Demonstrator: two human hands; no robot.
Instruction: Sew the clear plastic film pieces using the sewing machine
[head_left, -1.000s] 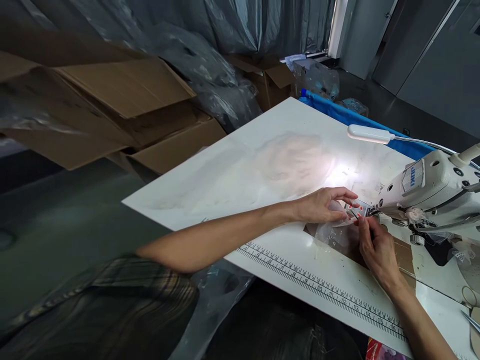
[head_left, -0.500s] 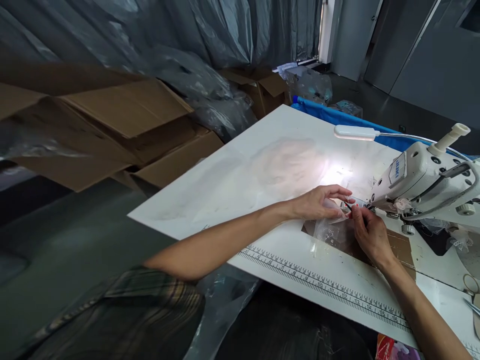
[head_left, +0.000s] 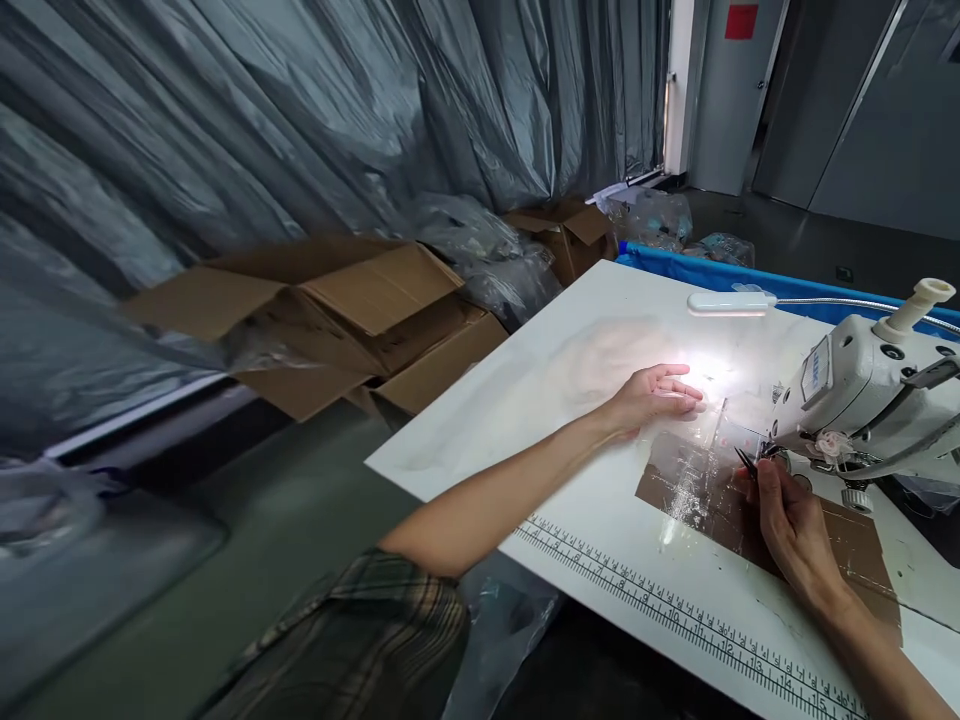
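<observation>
My left hand [head_left: 654,397] hovers over the white table under the bright lamp, fingers stretched and slightly apart. Nothing can be made out in it, though glare washes out the area by its fingertips. Closed around dark pointed tweezers [head_left: 745,462], my right hand [head_left: 796,520] is beside the needle area of the sewing machine [head_left: 847,385]. The two tweezer tips stand slightly apart with nothing visible between them. Below the hands lies a brown board [head_left: 862,545] partly covered with shiny clear film [head_left: 679,475].
A printed ruler scale [head_left: 675,605] runs along the near edge of the white table [head_left: 465,450]. The lamp [head_left: 731,303] reaches over from the right on a bendable neck. Open cardboard boxes [head_left: 382,290] and plastic bags [head_left: 487,245] stand beyond the left edge, before a grey curtain.
My hands have moved apart, and the sheer piece earlier at my left fingers is no longer visible there. My right hand has drawn back with the tweezers. The view has shifted left and up.
</observation>
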